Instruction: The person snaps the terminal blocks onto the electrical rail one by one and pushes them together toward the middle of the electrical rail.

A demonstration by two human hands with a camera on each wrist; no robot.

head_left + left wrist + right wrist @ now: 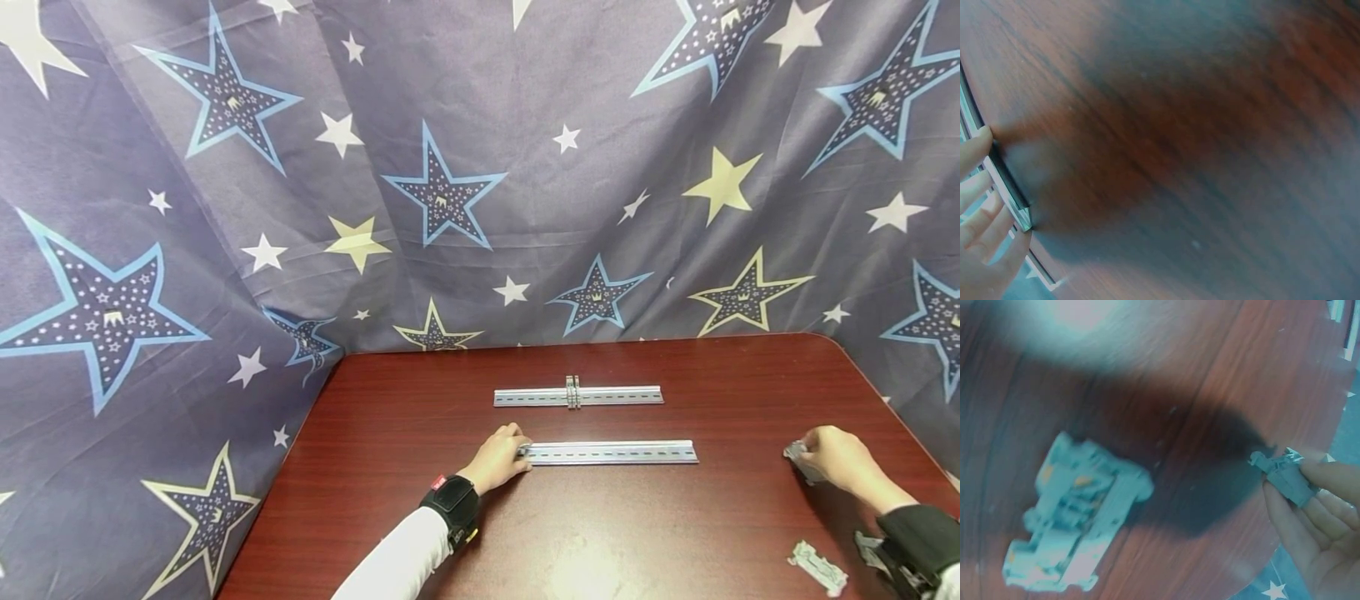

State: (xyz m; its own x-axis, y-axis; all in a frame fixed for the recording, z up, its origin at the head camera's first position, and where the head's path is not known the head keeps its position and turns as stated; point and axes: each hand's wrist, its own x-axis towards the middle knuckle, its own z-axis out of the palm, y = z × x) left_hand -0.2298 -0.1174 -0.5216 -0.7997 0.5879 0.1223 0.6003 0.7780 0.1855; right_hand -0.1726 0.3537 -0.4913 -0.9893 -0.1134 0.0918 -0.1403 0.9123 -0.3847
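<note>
My left hand (498, 458) grips the left end of the nearer slotted metal DIN rail (615, 452). In the left wrist view, its thumb and fingers lie along both edges of that rail (1009, 186). Off to the right, my right hand (847, 468) pinches a small grey terminal block (1288, 478) between thumb and fingers, low over the table. Part of that block is hidden by the hand. A second DIN rail (525, 398) lies farther back, with a few thin terminal blocks (573, 392) clipped across its middle.
A loose grey terminal block (817, 568) lies at the front right of the reddish-brown table (420, 383). Another block (872, 552) is partly covered by my right wrist. A star-patterned curtain (465, 275) hangs behind the table and along its sides.
</note>
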